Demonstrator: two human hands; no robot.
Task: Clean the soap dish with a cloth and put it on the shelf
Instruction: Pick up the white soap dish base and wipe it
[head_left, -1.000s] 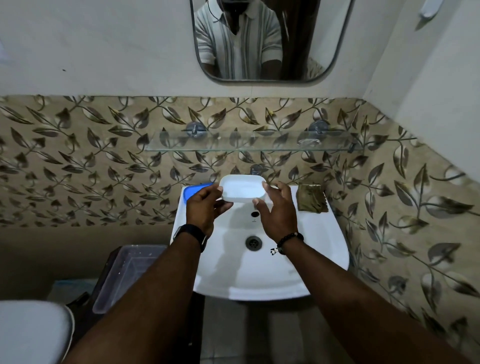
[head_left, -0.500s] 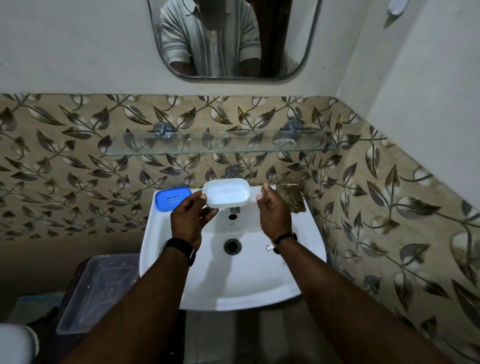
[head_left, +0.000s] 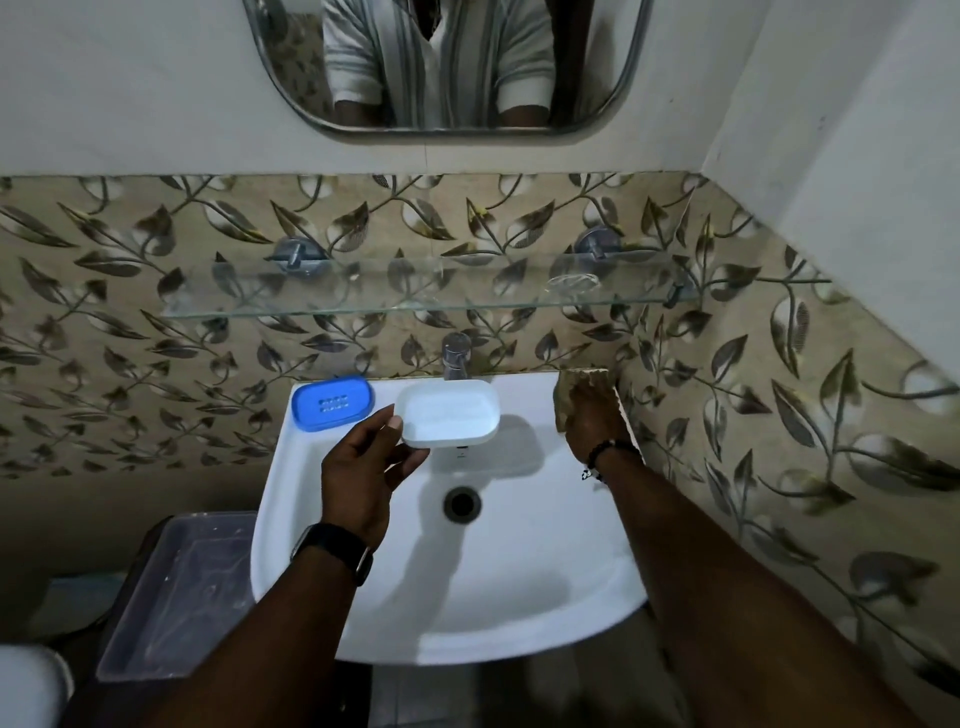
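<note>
My left hand (head_left: 363, 467) holds the white soap dish (head_left: 448, 413) by its near left edge, above the back of the white sink (head_left: 519, 597). My right hand (head_left: 592, 421) rests on the brownish cloth (head_left: 582, 382) lying on the sink's back right corner; its fingers cover most of the cloth and I cannot tell whether they grip it. The glass shelf (head_left: 363, 301) runs along the tiled wall above the tap (head_left: 456, 356).
A blue soap dish insert (head_left: 332, 402) lies on the sink's back left corner. A clear plastic bin (head_left: 182, 592) stands left of the sink. A mirror (head_left: 447, 67) hangs above the shelf. The tiled side wall is close on the right.
My right hand let go of the white soap dish and moved right onto the cloth. The left hand keeps holding the dish. The camera tilted and shifted.
</note>
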